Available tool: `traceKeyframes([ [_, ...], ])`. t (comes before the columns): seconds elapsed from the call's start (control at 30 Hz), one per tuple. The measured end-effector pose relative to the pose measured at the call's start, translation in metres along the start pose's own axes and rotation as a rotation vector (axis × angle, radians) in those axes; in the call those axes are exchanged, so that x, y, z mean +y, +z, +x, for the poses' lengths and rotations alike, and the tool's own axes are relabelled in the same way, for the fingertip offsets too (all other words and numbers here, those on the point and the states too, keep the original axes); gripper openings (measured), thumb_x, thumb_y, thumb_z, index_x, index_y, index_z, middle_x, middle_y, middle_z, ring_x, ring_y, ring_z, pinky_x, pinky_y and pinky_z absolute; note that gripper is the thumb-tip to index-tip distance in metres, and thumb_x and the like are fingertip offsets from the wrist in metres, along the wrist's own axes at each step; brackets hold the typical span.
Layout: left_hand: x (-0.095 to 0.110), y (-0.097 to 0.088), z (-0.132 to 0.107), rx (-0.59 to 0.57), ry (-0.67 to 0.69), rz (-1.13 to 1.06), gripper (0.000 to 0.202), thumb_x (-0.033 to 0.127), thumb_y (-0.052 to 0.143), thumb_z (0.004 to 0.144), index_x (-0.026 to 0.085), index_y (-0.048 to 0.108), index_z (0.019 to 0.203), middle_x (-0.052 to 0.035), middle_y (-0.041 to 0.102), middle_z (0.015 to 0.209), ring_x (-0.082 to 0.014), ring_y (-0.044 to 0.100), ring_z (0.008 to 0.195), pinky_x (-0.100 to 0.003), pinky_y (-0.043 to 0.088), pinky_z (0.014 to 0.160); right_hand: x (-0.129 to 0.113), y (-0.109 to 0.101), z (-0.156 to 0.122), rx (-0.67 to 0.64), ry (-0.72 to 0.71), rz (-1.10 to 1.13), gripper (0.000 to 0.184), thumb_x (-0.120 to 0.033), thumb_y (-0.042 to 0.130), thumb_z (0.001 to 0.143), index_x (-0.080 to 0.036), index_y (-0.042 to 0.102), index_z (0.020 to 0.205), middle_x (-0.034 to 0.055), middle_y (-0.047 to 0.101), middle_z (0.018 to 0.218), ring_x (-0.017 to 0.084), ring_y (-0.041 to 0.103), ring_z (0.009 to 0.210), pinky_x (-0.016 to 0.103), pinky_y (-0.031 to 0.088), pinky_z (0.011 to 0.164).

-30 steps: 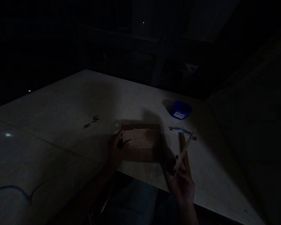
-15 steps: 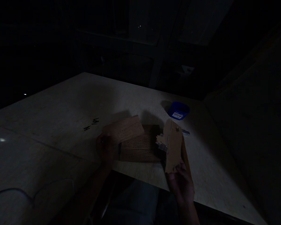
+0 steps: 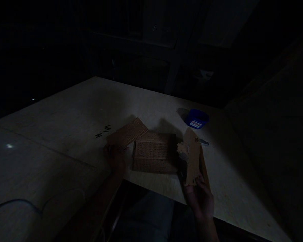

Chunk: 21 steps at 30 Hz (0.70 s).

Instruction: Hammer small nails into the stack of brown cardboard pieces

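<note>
Step in hand, as judged: sorting and handling the separate cardboard pieces. The brown rectangular corrugated-cardboard piece [image 3: 130, 132] lies at a slant, near the left edge of the flat, dotted brown cardboard panel [image 3: 154, 153] on the pale stone-patterned bench [image 3: 70, 107].

Left hand [image 3: 116, 160]: positioned at the near end of the rectangular piece. Its fingers are in deep shadow; whether they grip the piece or only rest on it cannot be told.

Right hand [image 3: 200, 199]: fingers closed on the lower end of the torn, light-brown cardboard strip [image 3: 193, 159], which is held upright with a ragged flap on its left side. The wooden-handled metal hammer [image 3: 204, 169] lies behind the strip, partly hidden.

Surroundings: two small groups of dark, thin nails [image 3: 106, 128] lie left of the rectangular piece; a blue plastic tub [image 3: 197, 119] with a white label stands beyond the hammer.

Next-move requirement, as judged: keep the strip clear of the hammer and support its ragged flap against further tearing.
</note>
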State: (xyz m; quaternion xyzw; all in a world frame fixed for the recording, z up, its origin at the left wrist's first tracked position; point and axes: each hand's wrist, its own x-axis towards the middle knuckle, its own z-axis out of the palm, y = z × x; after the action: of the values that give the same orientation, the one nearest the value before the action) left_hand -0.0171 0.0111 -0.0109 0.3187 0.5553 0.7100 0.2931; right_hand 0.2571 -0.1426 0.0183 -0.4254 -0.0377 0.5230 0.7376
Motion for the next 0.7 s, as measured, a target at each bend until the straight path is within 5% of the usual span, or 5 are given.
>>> traceKeyframes([
  [0.17,0.01,0.003,0.001,0.115,-0.174,-0.201,0.031,0.027,0.058,0.077,0.027,0.049,0.107,-0.0031,0.063,0.106,-0.0183,0.063,0.092,-0.034,0.06,0.069,0.003,-0.001,0.002,-0.012,-0.037,-0.002,0.023,-0.021,0.079,0.071,-0.028,0.074,0.092,-0.001,0.077,0.093,0.02,0.07,0.093,0.04,0.056,0.089],
  [0.37,0.014,0.004,-0.003,0.062,-0.137,-0.181,0.033,0.027,0.059,0.076,0.028,0.052,0.108,-0.0041,0.063,0.115,-0.0188,0.064,0.097,-0.034,0.061,0.07,0.002,-0.006,0.006,-0.01,-0.05,0.014,0.018,-0.024,0.081,0.074,-0.024,0.073,0.09,0.0007,0.076,0.096,0.017,0.069,0.082,0.032,0.059,0.072],
  [0.57,0.027,0.006,-0.008,-0.066,-0.129,-0.147,0.022,0.034,0.064,0.077,0.023,0.062,0.096,-0.004,0.07,0.101,-0.0176,0.068,0.086,-0.029,0.062,0.065,0.007,-0.013,0.009,-0.049,-0.09,-0.019,0.035,-0.026,0.087,0.071,-0.027,0.071,0.102,-0.0044,0.074,0.094,0.01,0.065,0.073,0.022,0.057,0.065],
  [0.7,0.038,0.011,-0.017,-0.227,-0.202,-0.055,0.036,0.043,0.076,0.073,0.017,0.067,0.096,-0.0051,0.073,0.096,-0.0189,0.071,0.075,-0.03,0.063,0.059,0.006,-0.005,0.005,-0.042,-0.103,-0.023,0.04,-0.026,0.089,0.07,-0.027,0.07,0.105,-0.0036,0.074,0.098,0.01,0.065,0.077,0.02,0.057,0.067],
])
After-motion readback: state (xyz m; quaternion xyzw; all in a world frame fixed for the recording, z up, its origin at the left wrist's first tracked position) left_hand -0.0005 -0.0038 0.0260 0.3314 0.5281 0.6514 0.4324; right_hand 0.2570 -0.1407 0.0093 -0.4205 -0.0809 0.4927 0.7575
